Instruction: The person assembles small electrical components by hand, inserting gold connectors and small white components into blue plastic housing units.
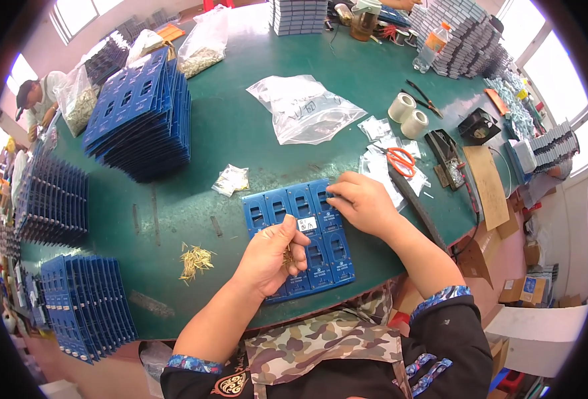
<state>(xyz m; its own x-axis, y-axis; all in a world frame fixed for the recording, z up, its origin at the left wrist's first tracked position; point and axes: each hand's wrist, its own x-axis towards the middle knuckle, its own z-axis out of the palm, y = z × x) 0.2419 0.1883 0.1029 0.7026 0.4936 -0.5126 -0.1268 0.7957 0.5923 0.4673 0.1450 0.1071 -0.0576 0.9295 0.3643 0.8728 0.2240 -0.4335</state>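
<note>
A blue circuit board panel [315, 274] with rows of cut-out sections lies in front of me on the table, a small white label near its middle. My left hand [270, 256] is closed over the panel's left part, around a bunch of thin gold-coloured pins [288, 255]. At the panel's upper right corner, the fingers of my right hand [361, 203] are pinched together against the board; anything between the fingertips is too small to make out. A loose pile of the same gold-coloured pins [195, 261] lies to the left of the panel.
Tall stacks of blue panels [141, 113] stand along the left side. Beyond the panel lie small plastic packets [231, 179] and a clear bag [304, 110]. To the right are orange-handled scissors [401, 161], tape rolls [413, 124] and a black fan [478, 126]. A person [41, 96] works at far left.
</note>
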